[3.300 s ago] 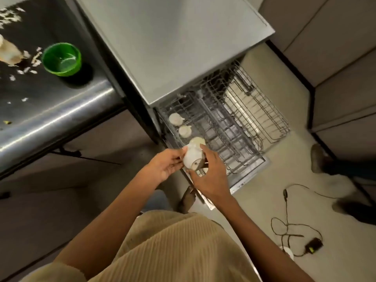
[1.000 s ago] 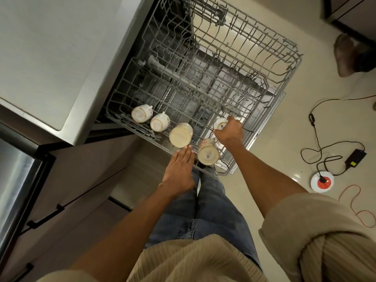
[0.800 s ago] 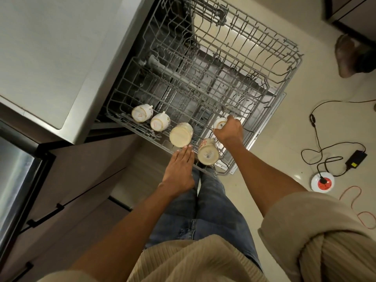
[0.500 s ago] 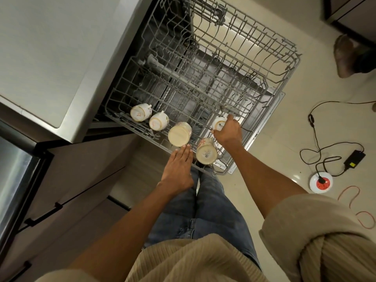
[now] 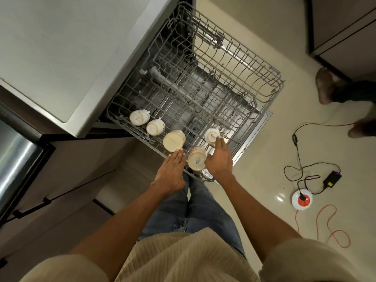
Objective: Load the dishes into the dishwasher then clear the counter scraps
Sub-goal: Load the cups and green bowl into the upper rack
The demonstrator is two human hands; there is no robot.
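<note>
The grey wire upper rack of the dishwasher is pulled out. Several cream cups stand upside down along its near edge: two small ones at the left, a wider one, a patterned one and a small white cup to the right. My left hand lies flat with straight fingers, its tips at the rack's front rim by the wider cup. My right hand is open beside the patterned cup, fingertips touching the small white cup.
The dishwasher's steel top fills the upper left. On the tiled floor at the right lie a round socket, a black adapter and an orange cable. Another person's foot stands at the far right.
My right hand has let go of the small white cup and drawn back toward me with its fingers straightened. The left hand has stayed at the rack's front rim.
</note>
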